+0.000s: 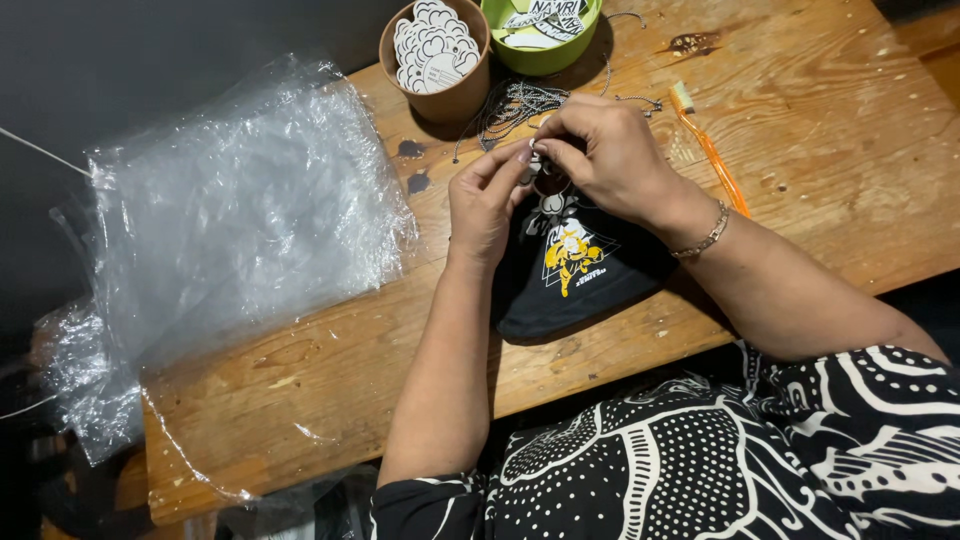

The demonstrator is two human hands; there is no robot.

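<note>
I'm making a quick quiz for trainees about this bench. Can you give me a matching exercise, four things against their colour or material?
Things:
1. cup of stickers
2. bowl
3. toothbrush
4. pile of bags

Colours or materials:
A. orange
B. clear plastic
C. brown
D. green

Pairs: 1-C, 2-D, 3-A, 4-B.

Both the left hand and right hand work over a black cloth item, not part of the quiz.

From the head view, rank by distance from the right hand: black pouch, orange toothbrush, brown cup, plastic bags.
1. Black pouch, just beneath the right hand.
2. Orange toothbrush, to its right.
3. Brown cup, upper left.
4. Plastic bags, far left.
</note>
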